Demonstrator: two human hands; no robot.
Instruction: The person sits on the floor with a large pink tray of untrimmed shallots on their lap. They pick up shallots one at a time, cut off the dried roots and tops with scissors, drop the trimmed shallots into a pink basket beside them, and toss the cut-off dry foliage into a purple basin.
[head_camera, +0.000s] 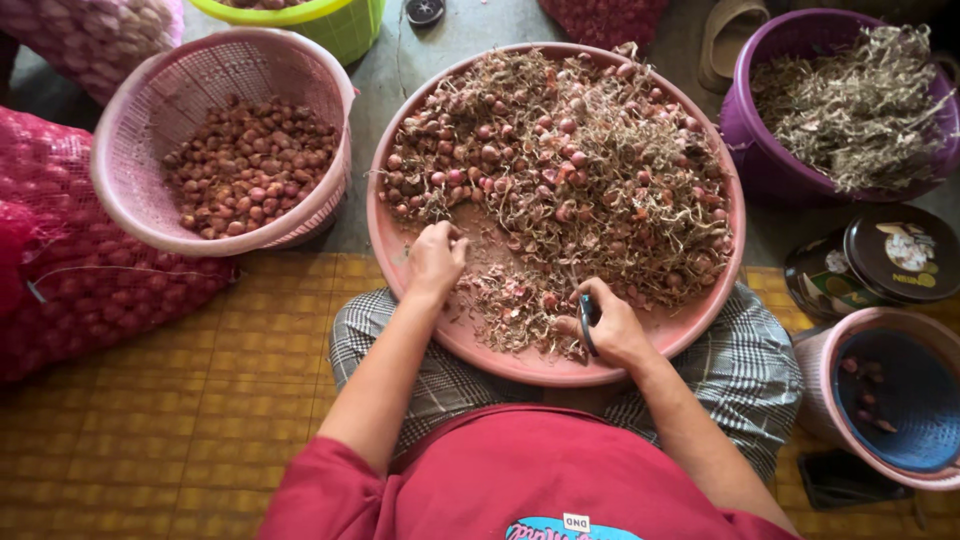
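Shallots (560, 150): we see them heaped with dry stems in the pink tray (400, 262) on the lap.
Left hand (435, 262): fingertips curled, pinching into the pile.
Right hand (610, 325): closed around dark scissors (586, 320).
Handling: we judge them light, firm, papery-skinned; grip the bulb.

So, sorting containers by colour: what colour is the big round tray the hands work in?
Pink, seen in the head view: the round tray.

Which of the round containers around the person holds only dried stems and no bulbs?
The purple tub at upper right. It is heaped with dry stalks, while the pink basket holds trimmed bulbs.
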